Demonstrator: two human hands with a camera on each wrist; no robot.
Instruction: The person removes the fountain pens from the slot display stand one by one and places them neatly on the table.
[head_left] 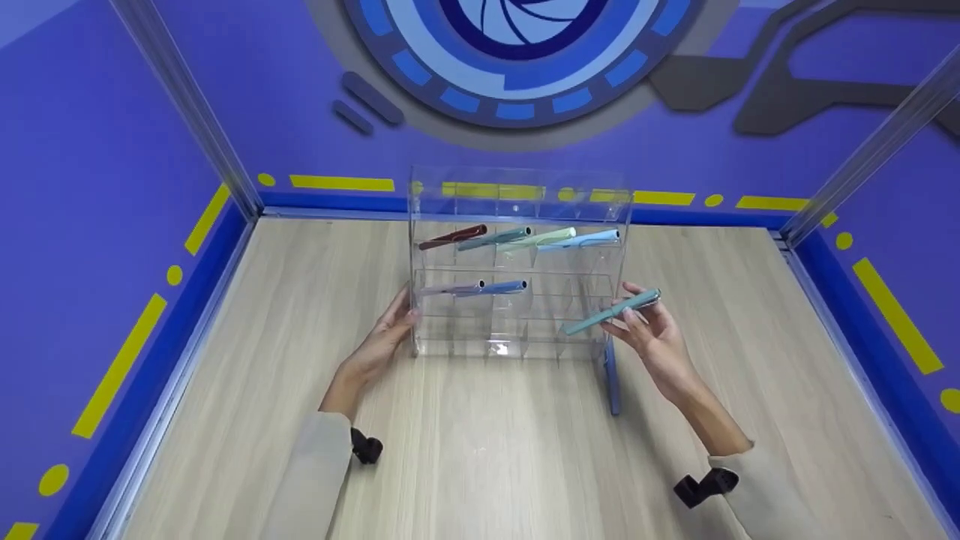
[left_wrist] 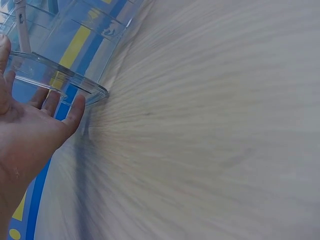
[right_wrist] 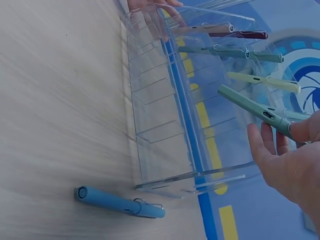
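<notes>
A clear pen rack [head_left: 514, 349] with stepped compartments stands in the middle of the table. My left hand [head_left: 381, 346] rests its fingers against the rack's left side, the thumb by the front edge. Past the rack's right front, my right hand [head_left: 658, 346] pinches a teal-green pen [right_wrist: 245, 104] between thumb and fingers, tilted and held off the shelves. On an upper tier lie a dark red pen [head_left: 453, 237], a teal pen [head_left: 495, 238], a pale green pen [head_left: 540, 239] and a light blue pen [head_left: 581, 240]. Lower down sit a pale lilac pen [head_left: 454, 288] and a blue pen [head_left: 504, 287].
Another blue pen [head_left: 612, 379] lies on the wooden table [head_left: 480, 465] beside the rack's right front corner. Blue panels with yellow marks [head_left: 341, 183] enclose the table at the back and both sides.
</notes>
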